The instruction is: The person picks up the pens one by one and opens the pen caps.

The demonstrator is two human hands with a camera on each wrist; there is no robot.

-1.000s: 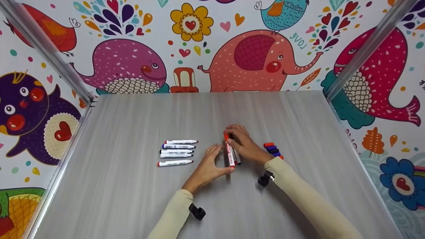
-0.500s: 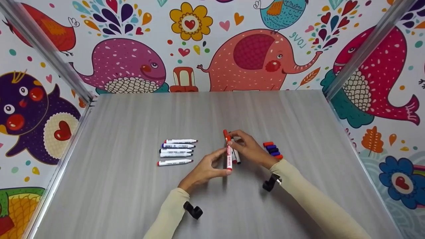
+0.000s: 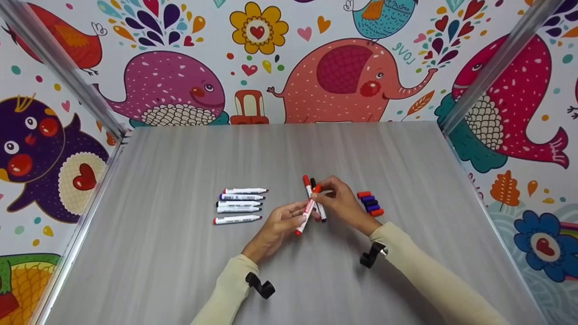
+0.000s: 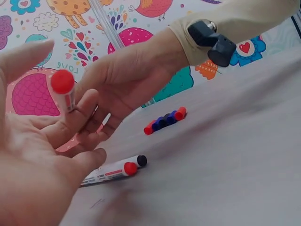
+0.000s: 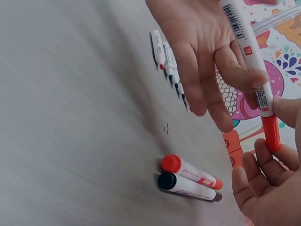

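Note:
A red-capped white marker (image 3: 307, 212) is held tilted above the table between both hands. My left hand (image 3: 276, 229) grips its barrel between thumb and fingers. At the upper end, my right hand (image 3: 345, 203) pinches around the red cap (image 5: 271, 134), which is on the barrel in the right wrist view. The marker's red tail end (image 4: 62, 82) faces the camera in the left wrist view. Lying just beneath the hands are two more capped markers, one red (image 5: 190, 172) and one black (image 5: 188, 187), side by side.
Several uncapped white markers (image 3: 239, 204) lie in a row left of the hands, tips pointing right. To the right, loose red, blue and black caps (image 3: 370, 204) sit in a short line. Patterned walls and metal posts (image 3: 492, 72) border the grey table (image 3: 180, 271).
The held marker has lifted away from the two lying markers and its lower end has swung left. My left thumb has moved onto the barrel; my right hand has shifted slightly down and right.

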